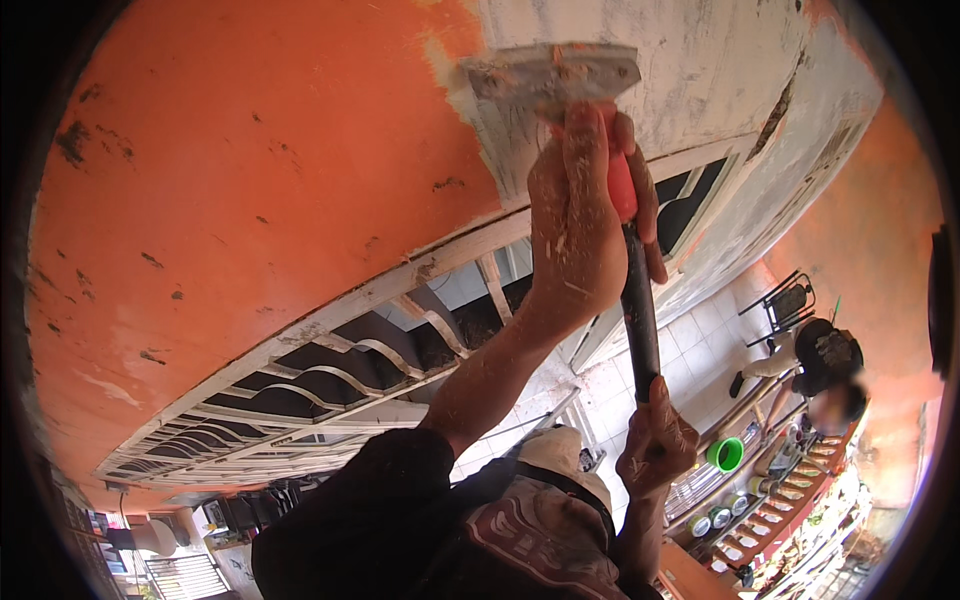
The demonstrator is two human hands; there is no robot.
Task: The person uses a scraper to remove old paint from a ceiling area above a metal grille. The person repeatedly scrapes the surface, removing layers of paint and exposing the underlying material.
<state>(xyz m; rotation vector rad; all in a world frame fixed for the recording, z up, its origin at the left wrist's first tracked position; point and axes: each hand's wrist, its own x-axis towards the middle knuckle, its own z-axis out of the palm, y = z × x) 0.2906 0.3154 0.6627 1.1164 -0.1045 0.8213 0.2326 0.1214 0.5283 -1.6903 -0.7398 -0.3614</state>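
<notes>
A wide-bladed paint scraper [555, 73] lies with its metal blade against the wall, where orange paint [300, 120] borders a pale, stripped patch [697, 67]. My left hand [574, 195] grips the red upper part of its handle, just below the blade. Lower down, my right hand [656, 446] is closed around the end of the long black handle [640, 322]. Flecks of paint cling to both hands and my left forearm. The blade is slightly blurred, and its contact edge is hard to make out.
Below the scraper runs a white-framed vent opening [420, 266] with curved bars. Down to the right, another person [825, 360] leans beside a bamboo bench [682, 491]. A green bucket [725, 454], several cans [720, 516] and a dark chair [787, 301] stand there. Tiled floor [697, 337] lies below.
</notes>
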